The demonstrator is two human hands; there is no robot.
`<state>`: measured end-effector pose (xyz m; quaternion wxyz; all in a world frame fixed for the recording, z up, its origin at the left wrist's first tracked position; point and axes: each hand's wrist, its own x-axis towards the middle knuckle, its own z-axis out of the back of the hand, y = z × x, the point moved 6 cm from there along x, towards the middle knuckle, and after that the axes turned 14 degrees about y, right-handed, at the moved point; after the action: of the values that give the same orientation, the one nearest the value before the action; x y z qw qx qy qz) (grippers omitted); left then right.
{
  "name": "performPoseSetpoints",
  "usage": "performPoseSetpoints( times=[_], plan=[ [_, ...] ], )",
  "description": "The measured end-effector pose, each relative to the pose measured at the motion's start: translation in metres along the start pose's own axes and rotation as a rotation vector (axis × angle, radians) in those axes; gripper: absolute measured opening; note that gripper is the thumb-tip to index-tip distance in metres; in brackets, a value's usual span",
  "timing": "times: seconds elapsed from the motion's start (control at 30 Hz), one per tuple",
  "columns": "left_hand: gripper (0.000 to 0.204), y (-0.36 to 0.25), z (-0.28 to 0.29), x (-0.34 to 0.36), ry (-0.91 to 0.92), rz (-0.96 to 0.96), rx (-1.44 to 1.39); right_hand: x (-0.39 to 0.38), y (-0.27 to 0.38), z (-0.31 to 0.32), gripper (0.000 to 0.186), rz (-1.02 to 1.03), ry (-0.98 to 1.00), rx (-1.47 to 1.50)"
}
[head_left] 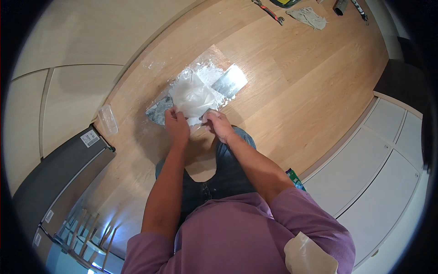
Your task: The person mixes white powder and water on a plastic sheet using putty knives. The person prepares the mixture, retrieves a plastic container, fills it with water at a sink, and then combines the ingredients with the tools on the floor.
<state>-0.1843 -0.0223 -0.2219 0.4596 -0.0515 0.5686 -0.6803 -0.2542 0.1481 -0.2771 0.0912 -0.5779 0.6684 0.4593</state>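
Overhead, the head view shows the left hand (177, 125) and right hand (218, 124) each pinching the near edge of a crumpled translucent white plastic bag (194, 97), held above the pale wooden plank floor (292, 91). Under the bag, toward 12 o'clock, lies a clear plastic sheet smeared with white powdery paste (207, 68); a flat shiny metal trowel blade (230, 81) rests at 1 o'clock. Judging by the smears, some paste is already out, while the bag looks partly full. A small clear plastic tub (108, 119) sits at 9 o'clock, and a grey rag (312, 18) far off at 1 o'clock.
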Motion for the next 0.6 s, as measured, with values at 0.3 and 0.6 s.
performPoseSetpoints(
  times=[0.3,0.6],
  plan=[
    [0.031,0.055,-0.002,0.008,0.06,0.372,-0.32,0.032,-0.02,0.036,0.024,-0.093,-0.184,0.156],
    [0.036,0.014,-0.017,0.009,0.274,0.215,-0.186,0.025,-0.011,0.019,0.024,-0.065,-0.214,0.255]
  ],
)
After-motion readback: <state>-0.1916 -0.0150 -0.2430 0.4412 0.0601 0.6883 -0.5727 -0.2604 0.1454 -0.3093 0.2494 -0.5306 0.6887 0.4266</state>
